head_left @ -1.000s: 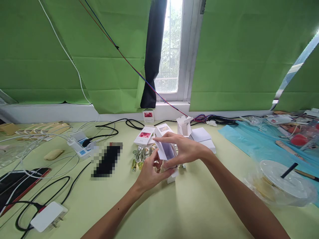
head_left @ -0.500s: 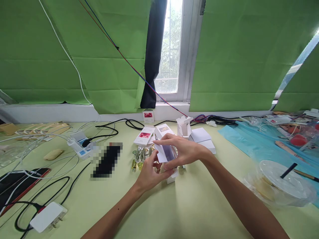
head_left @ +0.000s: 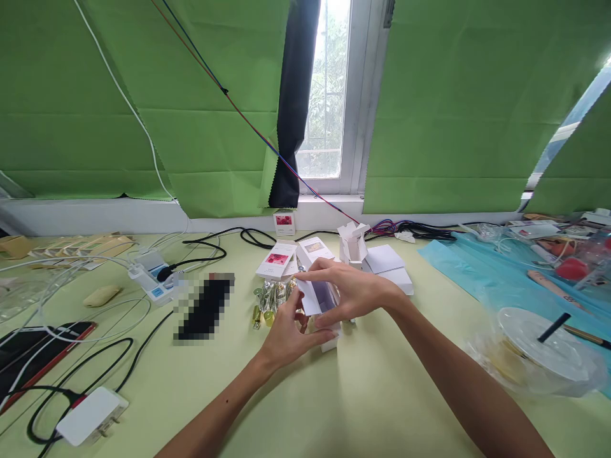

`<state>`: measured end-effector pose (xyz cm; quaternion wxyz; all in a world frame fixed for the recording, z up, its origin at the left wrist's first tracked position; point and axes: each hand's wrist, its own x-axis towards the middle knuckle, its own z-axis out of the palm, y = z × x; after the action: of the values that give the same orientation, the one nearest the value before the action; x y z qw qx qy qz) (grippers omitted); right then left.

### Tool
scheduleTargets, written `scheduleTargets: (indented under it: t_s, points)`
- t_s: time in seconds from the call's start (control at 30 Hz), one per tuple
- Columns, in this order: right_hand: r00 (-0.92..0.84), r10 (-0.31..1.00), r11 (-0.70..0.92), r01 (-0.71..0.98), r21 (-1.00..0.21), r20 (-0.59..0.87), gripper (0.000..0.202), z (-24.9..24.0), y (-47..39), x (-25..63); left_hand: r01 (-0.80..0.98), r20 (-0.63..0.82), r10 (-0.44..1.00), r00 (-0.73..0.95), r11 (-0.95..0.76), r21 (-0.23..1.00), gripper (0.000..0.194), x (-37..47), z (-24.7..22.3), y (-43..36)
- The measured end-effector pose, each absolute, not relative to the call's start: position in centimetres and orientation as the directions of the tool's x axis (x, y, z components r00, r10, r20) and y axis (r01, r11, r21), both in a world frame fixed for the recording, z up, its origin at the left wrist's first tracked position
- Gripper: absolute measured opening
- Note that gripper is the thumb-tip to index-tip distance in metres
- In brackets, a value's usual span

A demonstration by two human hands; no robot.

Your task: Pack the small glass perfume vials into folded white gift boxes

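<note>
A small white cardboard box [head_left: 326, 294] with its top open is between my two hands near the middle of the table. My left hand [head_left: 292, 327] grips its near left side, thumb across the front. From the right and above, my right hand [head_left: 351, 287] holds the box's upper edges, its fingers reaching over to the raised flap. What lies inside the box cannot be made out. Just left of it sit several small glass vials [head_left: 272, 296] with gold and green tints. Behind stand white boxes with a pink flower print [head_left: 277, 259] and an opened white box [head_left: 352, 245].
Folded white boxes [head_left: 386, 264] lie behind my right hand. Leftward are a blurred-out black object [head_left: 205, 308], a power strip [head_left: 153, 280], cables and a white adapter [head_left: 93, 413]. A lidded cup in a plastic bag [head_left: 539, 346] and blue plastic sheeting [head_left: 470, 277] occupy the right.
The box has tilted very slightly, its flap edge now a little lower. Both hands keep nearly the same place on it.
</note>
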<state>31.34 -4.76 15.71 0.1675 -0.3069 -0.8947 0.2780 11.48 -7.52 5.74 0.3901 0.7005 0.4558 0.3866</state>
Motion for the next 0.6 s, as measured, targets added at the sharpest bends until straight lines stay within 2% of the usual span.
scheduleTargets:
  t_s: [0.17, 0.23, 0.37, 0.6]
  points:
    - [-0.775, 0.622, 0.671, 0.452, -0.588, 0.114, 0.080, 15.9, -5.0, 31.1, 0.256, 0.161, 0.961, 0.223, -0.217, 0.942, 0.101, 11.9, 6.1, -8.1]
    - [-0.783, 0.610, 0.681, 0.439, -0.586, 0.123, 0.080, 15.9, -5.0, 31.1, 0.234, 0.146, 0.966, 0.212, -0.195, 0.953, 0.107, 12.1, 6.0, -8.2]
    - [-0.787, 0.600, 0.692, 0.422, -0.587, 0.142, 0.081, 15.7, -4.8, 31.2, 0.197, 0.176, 0.960, 0.217, -0.220, 0.955, 0.103, 12.2, 5.7, -8.3]
    - [-0.798, 0.587, 0.707, 0.424, -0.566, 0.135, 0.087, 15.3, -4.4, 31.3, 0.169, 0.325, 0.935, 0.143, -0.347, 0.923, 0.099, 11.9, 4.8, -8.1]
